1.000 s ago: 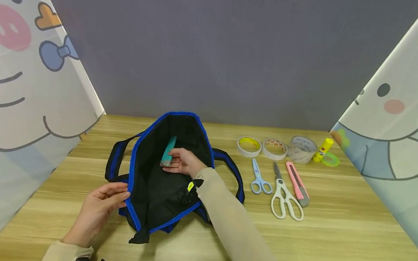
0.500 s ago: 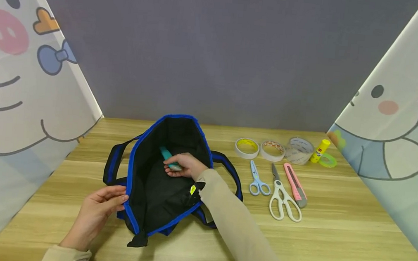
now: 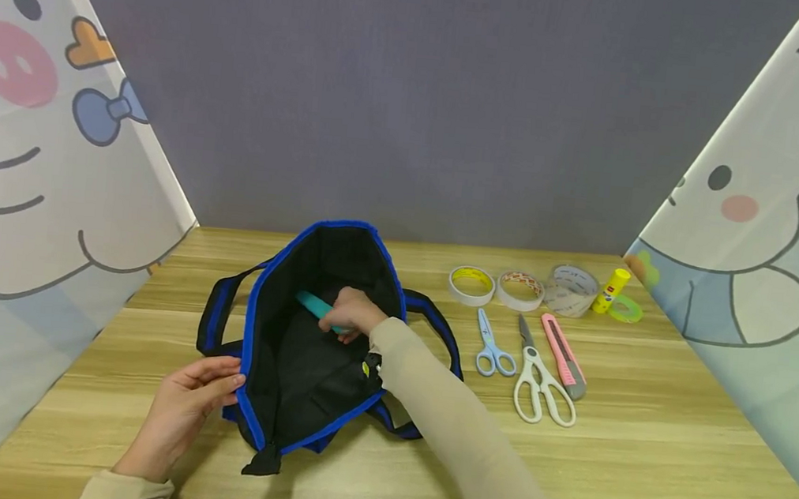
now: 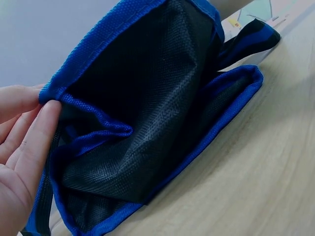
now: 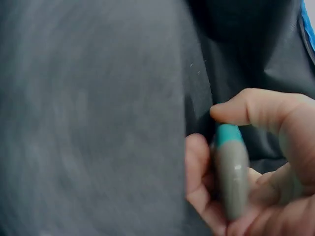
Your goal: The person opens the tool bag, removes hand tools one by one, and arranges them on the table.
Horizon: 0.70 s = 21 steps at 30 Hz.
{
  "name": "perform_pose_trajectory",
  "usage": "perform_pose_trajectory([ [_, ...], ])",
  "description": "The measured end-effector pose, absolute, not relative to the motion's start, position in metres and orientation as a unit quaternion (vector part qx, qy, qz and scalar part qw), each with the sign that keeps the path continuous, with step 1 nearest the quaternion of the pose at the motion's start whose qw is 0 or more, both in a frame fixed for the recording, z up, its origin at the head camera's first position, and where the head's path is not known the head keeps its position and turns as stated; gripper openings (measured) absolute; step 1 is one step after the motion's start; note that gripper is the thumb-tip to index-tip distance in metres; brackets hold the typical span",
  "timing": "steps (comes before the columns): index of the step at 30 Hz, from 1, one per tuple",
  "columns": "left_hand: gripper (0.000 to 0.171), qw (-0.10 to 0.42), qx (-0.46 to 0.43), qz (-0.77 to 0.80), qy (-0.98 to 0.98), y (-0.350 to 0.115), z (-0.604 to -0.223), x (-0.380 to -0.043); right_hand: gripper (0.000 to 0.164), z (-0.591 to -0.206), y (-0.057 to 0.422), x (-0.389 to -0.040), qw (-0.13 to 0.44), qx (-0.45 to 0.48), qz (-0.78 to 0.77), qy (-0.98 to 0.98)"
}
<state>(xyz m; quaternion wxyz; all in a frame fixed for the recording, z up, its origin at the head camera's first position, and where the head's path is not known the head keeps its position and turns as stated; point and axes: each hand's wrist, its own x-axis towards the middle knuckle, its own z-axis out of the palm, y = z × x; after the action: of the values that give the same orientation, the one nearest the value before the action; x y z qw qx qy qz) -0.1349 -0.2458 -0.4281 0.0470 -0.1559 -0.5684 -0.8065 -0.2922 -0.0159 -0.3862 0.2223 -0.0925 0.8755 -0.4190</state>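
A black bag with blue edging (image 3: 305,388) stands with its mouth wide apart on the wooden table. My left hand (image 3: 179,408) pinches its left rim between thumb and fingers; the left wrist view shows the thumb on the blue trim (image 4: 88,54). Deep inside the bag, my right hand (image 3: 357,313) holds a teal utility knife (image 3: 311,303) with a grey end. In the right wrist view the thumb lies over the teal part of the knife (image 5: 232,167) and fingers curl around its other side. Black fabric covers much of that view.
Right of the bag lie blue scissors (image 3: 494,349), white-handled scissors (image 3: 538,380) and a pink utility knife (image 3: 563,355). Behind them are two tape rolls (image 3: 470,295), a wide clear tape roll (image 3: 572,300), a yellow glue stick (image 3: 611,292) and a green tape roll (image 3: 626,317). A grey panel (image 3: 419,108) stands behind.
My right hand has moved lower into the bag, and the utility knife has tipped from nearly upright to slanted. My left hand keeps its grip on the rim. The head view has shifted slightly.
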Motion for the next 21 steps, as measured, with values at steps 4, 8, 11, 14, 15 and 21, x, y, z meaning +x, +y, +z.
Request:
perform_pose_trajectory([
  [4, 0.037, 0.048, -0.164, -0.812, -0.558, -0.246, -0.430, -0.136, 0.046, -0.381, -0.017, -0.293, 0.144, -0.122, -0.312, 0.931],
  [8, 0.037, 0.048, -0.166, -0.814, -0.555, -0.246, -0.430, -0.136, 0.048, -0.375, -0.013, -0.295, 0.126, -0.136, -0.281, 0.942],
  [11, 0.038, 0.050, -0.160, -0.809, -0.563, -0.246, -0.430, -0.136, 0.046, -0.371, -0.007, -0.297, 0.164, -0.137, -0.322, 0.922],
  [14, 0.038, 0.051, -0.156, -0.804, -0.572, -0.245, -0.429, -0.137, 0.028, -0.368, 0.001, -0.299, 0.246, -0.121, -0.437, 0.857],
  [15, 0.037, 0.051, -0.156, -0.804, -0.572, -0.246, -0.429, -0.137, 0.021, -0.369, 0.004, -0.300, 0.277, -0.111, -0.477, 0.826],
  [21, 0.035, 0.052, -0.158, -0.803, -0.572, -0.247, -0.429, -0.136, 0.025, -0.376, 0.011, -0.302, 0.388, -0.063, -0.618, 0.681],
])
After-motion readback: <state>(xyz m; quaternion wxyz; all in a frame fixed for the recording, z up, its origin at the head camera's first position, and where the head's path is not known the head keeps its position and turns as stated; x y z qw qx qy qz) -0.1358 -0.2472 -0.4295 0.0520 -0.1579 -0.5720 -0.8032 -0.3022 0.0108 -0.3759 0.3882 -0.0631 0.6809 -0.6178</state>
